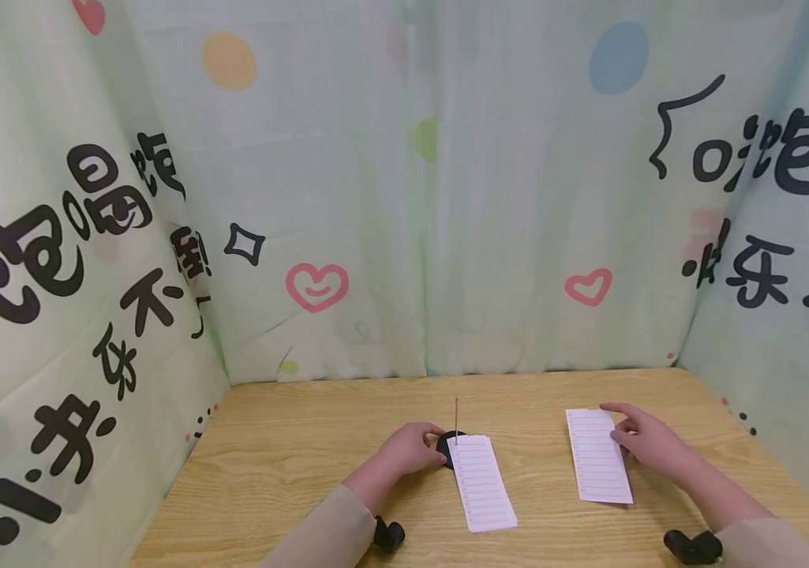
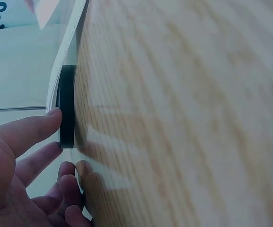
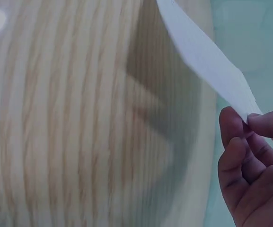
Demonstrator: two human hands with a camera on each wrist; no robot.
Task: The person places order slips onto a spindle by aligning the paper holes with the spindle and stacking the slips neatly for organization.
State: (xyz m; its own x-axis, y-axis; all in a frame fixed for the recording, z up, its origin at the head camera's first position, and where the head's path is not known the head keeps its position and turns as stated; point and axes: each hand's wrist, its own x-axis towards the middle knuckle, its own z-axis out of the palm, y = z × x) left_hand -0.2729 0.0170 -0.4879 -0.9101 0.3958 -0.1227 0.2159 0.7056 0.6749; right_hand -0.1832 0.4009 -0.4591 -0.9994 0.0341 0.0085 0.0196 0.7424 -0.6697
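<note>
On the table stands a bill spike with a round black base (image 2: 67, 106) and a thin upright metal rod (image 1: 457, 414). A stack of white lined paper slips (image 1: 482, 483) is on the spike near its top edge and covers part of the base. My left hand (image 1: 411, 450) grips the base at its left edge, thumb and a finger against the rim. To the right, my right hand (image 1: 649, 442) pinches the right edge of a single white lined slip (image 1: 594, 457) between thumb and fingers. In the right wrist view this paper (image 3: 216, 71) is lifted and casts a shadow.
A light wooden table (image 1: 290, 442) spreads under both hands. Pale printed curtains (image 1: 376, 197) with hearts and black lettering enclose it at the back and both sides. Black straps with mounts (image 1: 388, 535) sit on both wrists.
</note>
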